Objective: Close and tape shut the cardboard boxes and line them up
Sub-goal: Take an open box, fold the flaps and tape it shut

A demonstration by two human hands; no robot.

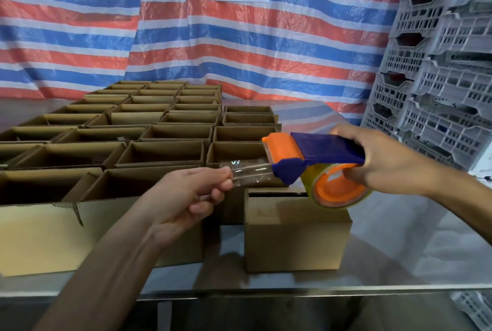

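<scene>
Left hand (186,197) up front, thumb and fingers pinched tight on the free end of the clear tape (250,172), drawing it taut, sticky strip stretched flat so it won't fold on itself. At the other end, the right hand (383,160) is wrapped around the blue-and-orange tape dispenser (314,152), fingers curled through the orange core of the roll (338,189), which looks like a way to brake it as the strip pays out.

Both hands hover just above the target: a small closed box (295,237), standing alone near the front edge of the steel table (431,245). Its flaps are folded down, though a dark gap shows along the far edge of the top. No tape visible on it yet, so my read is that the strip is about to go down across that seam.

Behind and to the left, rows of open boxes (159,149) wait, packed side by side. A striped tarp (266,51) hangs at the back, grey plastic crates (439,64) stacked at the right.
</scene>
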